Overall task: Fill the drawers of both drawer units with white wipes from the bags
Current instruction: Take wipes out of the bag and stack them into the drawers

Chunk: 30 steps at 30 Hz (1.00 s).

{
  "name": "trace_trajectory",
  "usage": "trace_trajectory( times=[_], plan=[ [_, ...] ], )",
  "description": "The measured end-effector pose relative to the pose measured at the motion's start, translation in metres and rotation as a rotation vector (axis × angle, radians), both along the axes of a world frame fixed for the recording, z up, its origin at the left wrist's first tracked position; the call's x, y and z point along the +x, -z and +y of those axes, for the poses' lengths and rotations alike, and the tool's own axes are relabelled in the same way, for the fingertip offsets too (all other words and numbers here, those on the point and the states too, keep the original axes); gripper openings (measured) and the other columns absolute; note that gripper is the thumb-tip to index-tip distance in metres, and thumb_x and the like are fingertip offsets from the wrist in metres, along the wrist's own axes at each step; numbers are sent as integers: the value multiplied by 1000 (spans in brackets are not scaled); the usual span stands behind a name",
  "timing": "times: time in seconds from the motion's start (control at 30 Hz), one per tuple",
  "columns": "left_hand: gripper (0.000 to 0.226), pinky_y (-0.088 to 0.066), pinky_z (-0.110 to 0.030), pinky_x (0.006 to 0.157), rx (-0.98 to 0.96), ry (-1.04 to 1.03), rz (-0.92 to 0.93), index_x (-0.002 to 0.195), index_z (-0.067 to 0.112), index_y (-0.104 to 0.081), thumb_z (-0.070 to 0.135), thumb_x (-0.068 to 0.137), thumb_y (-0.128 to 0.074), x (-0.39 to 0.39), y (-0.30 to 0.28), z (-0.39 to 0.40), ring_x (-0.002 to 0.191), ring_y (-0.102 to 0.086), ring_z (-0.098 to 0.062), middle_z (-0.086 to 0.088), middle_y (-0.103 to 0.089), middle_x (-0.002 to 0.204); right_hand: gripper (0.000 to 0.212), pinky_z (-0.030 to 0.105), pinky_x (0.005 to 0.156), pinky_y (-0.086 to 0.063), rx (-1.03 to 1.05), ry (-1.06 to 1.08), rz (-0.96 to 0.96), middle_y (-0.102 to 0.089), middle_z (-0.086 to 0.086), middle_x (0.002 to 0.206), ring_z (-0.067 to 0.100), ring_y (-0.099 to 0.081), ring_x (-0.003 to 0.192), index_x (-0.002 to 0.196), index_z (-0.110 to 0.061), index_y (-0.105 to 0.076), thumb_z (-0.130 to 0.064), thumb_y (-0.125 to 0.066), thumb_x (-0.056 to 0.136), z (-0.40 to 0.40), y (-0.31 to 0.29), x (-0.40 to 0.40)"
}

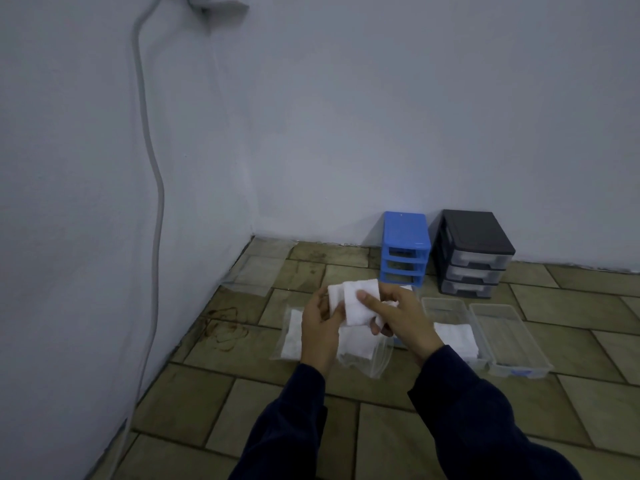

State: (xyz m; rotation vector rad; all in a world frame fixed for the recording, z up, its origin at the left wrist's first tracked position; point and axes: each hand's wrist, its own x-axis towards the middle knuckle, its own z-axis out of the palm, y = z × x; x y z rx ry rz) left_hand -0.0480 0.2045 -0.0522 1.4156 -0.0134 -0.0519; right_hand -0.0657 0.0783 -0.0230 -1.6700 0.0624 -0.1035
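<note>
Two drawer units (446,251) stand side by side against the wall (346,116) (loose drawers (485,334) before them), bag (346,348) leftward.

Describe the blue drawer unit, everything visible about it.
The blue drawer unit is a small upright case that looks like plastic, with a flat top and three stacked slots. All three slots appear open and without drawers, so the inside shows through. It stands on the tiled floor against the wall, just left of the black unit; whether the two touch cannot be told. Neither hand touches it. Its lower front edge is partly hidden behind the wipes held up in front.
</note>
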Motion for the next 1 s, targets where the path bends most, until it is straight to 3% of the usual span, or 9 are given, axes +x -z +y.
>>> trace_trajectory(
  times=[0.17, 0.27, 0.37, 0.47, 0.53, 0.63, 0.77, 0.87, 1.0],
  plan=[
    [18, -54, -20, 70, -39, 112, -14, 107, 10, -63, 7, 93, -53, -5, -5, -1, 90, -64, -16, -13, -68, 103, 23, 17, 41, -41, -67, 75, -22, -66, 10, 71, 7, -50, 38, 96, -6, -66, -25, -67, 83, 8, 2, 1],
    [20, -53, -18, 67, -77, 75, 47, 111, 11, -61, 15, 96, -48, -4, -7, -2, 87, -63, -12, -7, -66, 101, 22, 15, 40, -41, -150, 133, -43, -65, 8, 72, 4, -50, 36, 90, -5, -65, -26, -69, 81, 8, 5, 1],
    [30, -55, -20, 69, -85, 68, 80, 120, 4, -57, 20, 98, -45, -2, -7, -2, 90, -64, -15, -15, -64, 112, 20, 11, 39, -40, -191, 171, -57, -62, 8, 72, 2, -51, 36, 84, -6, -61, -24, -70, 82, 9, 6, 1],
    [23, -56, -22, 70, -111, 96, 50, 106, 8, -64, 20, 96, -48, -4, -10, -2, 86, -67, -12, -11, -68, 101, 20, 9, 41, -40, -211, 174, -78, -60, 4, 68, 1, -51, 37, 78, -8, -58, -24, -70, 81, 11, 5, -1],
    [18, -56, -25, 73, -112, 117, 27, 104, 9, -65, 16, 93, -52, -6, -12, -2, 88, -67, -15, -11, -69, 100, 23, 9, 41, -40, -209, 167, -70, -61, 5, 71, 0, -53, 39, 86, -5, -59, -25, -69, 82, 11, 6, -2],
    [20, -55, -37, 78, -104, 61, 37, 107, 6, -63, 15, 93, -54, -5, -12, 0, 92, -65, -26, -15, -68, 104, 17, 12, 46, -43, -63, 123, 2, -60, 7, 85, 0, -56, 46, 92, -11, -54, -23, -65, 85, 9, 8, -1],
    [12, -53, -48, 80, -99, -56, 59, 99, 10, -62, 13, 94, -51, -2, -10, 4, 90, -63, -31, -16, -66, 100, 22, 19, 55, -52, 338, 8, 107, -52, 9, 88, 17, -63, 69, 86, -12, -41, 10, -45, 87, 3, 4, 1],
    [10, -52, -49, 82, -111, -98, 95, 95, 14, -62, 12, 94, -52, -1, -8, 8, 91, -63, -33, -17, -66, 101, 24, 22, 65, -58, 414, -39, 132, -58, 14, 90, 21, -68, 76, 86, -8, -46, 15, -38, 87, 1, 3, 1],
    [10, -53, -47, 79, -100, -120, 95, 95, 14, -62, 12, 94, -52, -1, -5, 11, 89, -63, -32, -17, -66, 100, 16, 27, 69, -59, 422, -70, 91, -68, 16, 92, 24, -69, 85, 94, -5, -54, 10, -49, 88, -3, 5, 1]
  ],
)
